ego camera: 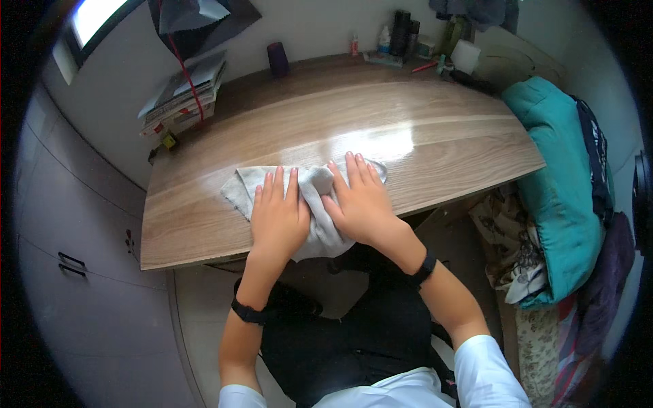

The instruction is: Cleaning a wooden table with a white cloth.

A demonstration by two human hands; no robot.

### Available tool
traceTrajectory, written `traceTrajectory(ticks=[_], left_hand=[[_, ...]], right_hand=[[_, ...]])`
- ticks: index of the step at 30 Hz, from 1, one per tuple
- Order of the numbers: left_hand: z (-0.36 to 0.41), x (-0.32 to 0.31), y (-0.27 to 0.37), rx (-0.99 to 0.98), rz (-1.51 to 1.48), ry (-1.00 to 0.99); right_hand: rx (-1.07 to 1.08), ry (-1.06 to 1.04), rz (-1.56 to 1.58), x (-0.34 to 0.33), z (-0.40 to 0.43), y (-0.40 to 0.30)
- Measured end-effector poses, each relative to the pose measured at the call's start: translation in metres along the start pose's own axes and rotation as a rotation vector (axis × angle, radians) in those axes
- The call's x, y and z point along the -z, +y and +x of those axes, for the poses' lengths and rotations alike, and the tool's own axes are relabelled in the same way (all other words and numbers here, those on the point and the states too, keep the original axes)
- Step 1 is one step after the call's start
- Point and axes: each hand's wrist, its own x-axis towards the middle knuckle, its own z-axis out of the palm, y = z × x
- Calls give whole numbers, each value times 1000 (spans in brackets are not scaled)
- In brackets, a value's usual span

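A pale grey cloth [321, 224] lies bunched at the front edge of a wood-grain desk [449, 137], part of it hanging over the edge. My left hand [279, 214] rests palm down on its left part, fingers apart and pointing away from me. On the right part my right hand [359, 201] is pressed flat, its fingers slightly spread and its thumb towards the middle fold. The cloth bunches up between the two hands. Neither hand has its fingers closed round it. Each wrist wears a black band.
A stack of papers or books [186, 97] stands at the desk's back left. A dark cylinder [277, 59], small bottles [384, 40] and a red pen [425, 66] line the back. Teal bedding [561, 204] touches the right side. A grey cabinet [92, 306] stands left.
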Motion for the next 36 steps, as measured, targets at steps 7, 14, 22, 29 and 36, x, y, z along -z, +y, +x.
traceTrajectory(ticks=[7,14,22,29,36], left_hand=[[-8,10,0,-19,2,-36],[5,-5,3,42,3,10],[-6,12,9,73,20,-43],[12,-18,1,11,32,-4],[0,-8,3,37,39,-34]], right_hand=[[49,-65,0,20,-10,12],[-13,2,-50,0,7,8],[14,-165,-34,37,-19,18],[-26,-77,-80,3,-1,26],[-78,-39,-108,9,-17,12]])
